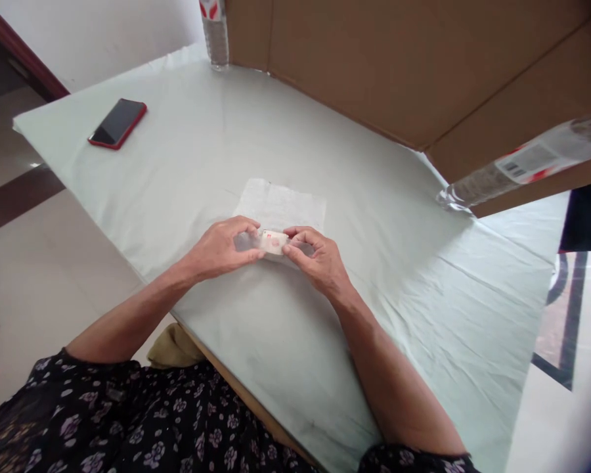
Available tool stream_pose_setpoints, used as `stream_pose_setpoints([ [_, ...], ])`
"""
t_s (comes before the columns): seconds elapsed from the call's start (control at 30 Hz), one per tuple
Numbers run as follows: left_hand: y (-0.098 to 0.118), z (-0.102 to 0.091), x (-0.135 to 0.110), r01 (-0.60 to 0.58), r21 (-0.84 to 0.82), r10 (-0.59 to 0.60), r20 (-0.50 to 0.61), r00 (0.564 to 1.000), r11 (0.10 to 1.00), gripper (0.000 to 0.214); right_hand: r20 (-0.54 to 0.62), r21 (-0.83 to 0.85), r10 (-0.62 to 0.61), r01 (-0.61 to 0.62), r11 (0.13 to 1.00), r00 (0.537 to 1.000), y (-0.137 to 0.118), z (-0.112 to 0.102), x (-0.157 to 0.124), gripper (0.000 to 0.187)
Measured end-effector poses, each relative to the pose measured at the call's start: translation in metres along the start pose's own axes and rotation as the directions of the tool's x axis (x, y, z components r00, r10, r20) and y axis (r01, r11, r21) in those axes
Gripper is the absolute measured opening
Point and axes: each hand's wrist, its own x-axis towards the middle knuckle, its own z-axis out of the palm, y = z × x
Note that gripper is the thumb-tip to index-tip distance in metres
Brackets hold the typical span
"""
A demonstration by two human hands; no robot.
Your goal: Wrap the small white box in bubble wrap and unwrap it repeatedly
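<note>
My left hand (224, 248) and my right hand (315, 257) meet over the middle of the table, both pinching a small clear packet with a pale card and red marks inside (273, 242). The fingers of each hand are closed on one end of it. Just beyond the hands a white paper tissue (283, 200) lies flat on the pale green tablecloth (187, 164).
A black phone in a red case (117, 123) lies at the far left of the table. A clear plastic bottle (215, 33) stands at the back, another (517, 164) leans at the right against a brown cardboard screen (398, 66). The table's near edge runs by my lap.
</note>
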Motion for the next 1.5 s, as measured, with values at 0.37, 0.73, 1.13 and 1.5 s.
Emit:
stream_pose_setpoints([
  [0.37,0.007,0.028,0.013,0.136,-0.305,-0.175,-0.106,0.979,0.943,0.019,-0.016,0.116,0.08,-0.078,0.99,0.997,0.009,0.002,-0.001,0.021],
  [0.73,-0.002,0.03,0.004,0.069,-0.341,-0.13,-0.157,0.979,0.938,0.016,-0.036,0.063,0.06,-0.057,0.996,0.998,0.004,0.009,-0.005,0.02],
  [1.13,0.0,0.025,0.008,0.21,-0.301,-0.235,-0.048,0.971,0.93,0.015,-0.172,-0.537,-0.321,0.185,0.823,0.931,-0.011,-0.006,-0.009,0.012],
  [1.5,-0.008,-0.003,-0.008,0.213,-0.086,-0.218,-0.043,0.975,0.973,0.047,0.279,-0.652,-0.394,0.474,0.592,0.876,-0.022,0.028,-0.021,0.02],
])
